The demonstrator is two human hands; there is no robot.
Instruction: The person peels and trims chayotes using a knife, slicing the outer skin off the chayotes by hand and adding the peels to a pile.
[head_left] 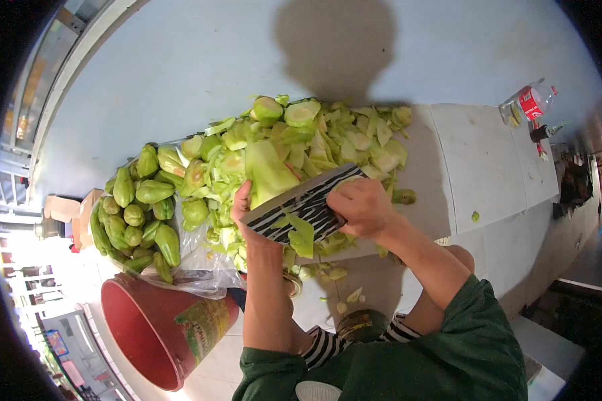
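A slicer board (301, 207) with a dark striped face is tilted over a heap of pale green slices (227, 160). My left hand (244, 214) is closed round the board's lower left end. At its upper right end, my right hand (360, 206) is closed with its fingers curled against the striped face; a bit of pale green shows behind the knuckles, and what it holds is mostly hidden. A green slice (302, 237) hangs on the board's lower side. Behind the board stands a large pale green piece (266, 170).
Whole green chayotes (155, 191) are piled at the left, beside clear plastic (207, 282). A red bucket (134, 327) lies tilted at the lower left. A plastic bottle (530, 103) is at the upper right. A wall rises behind the heap.
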